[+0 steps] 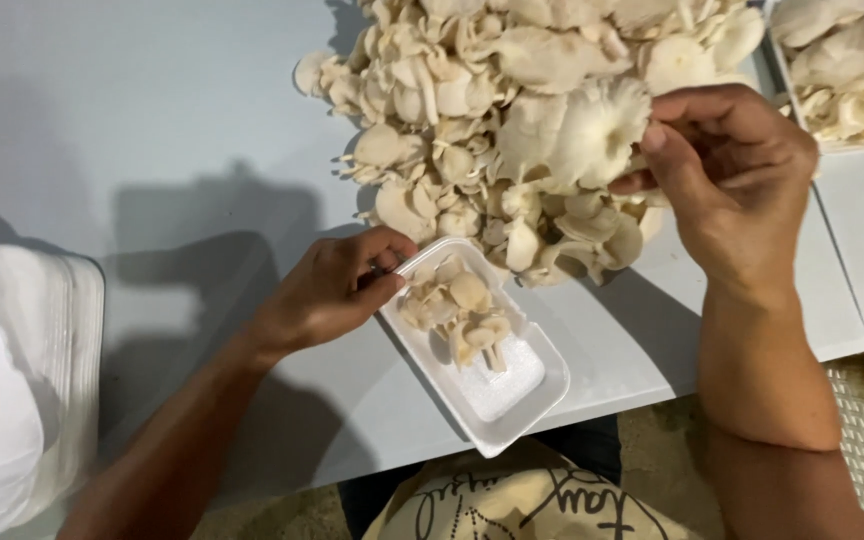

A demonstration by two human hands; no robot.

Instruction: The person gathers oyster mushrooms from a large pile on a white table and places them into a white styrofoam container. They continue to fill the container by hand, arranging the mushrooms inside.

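A pale grey-blue worktop [132,120] fills the view, with hard light casting dark shadows across it. Past its near edge lies a speckled brownish floor [652,440].

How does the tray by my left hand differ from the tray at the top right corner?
The near tray holds only a few small mushroom pieces, its lower half bare; the far tray is heaped full. The near tray lies diagonally at the table edge and is wholly in view, steadied by the left hand; the far tray is cut off by the frame, untouched. Both are white foam.
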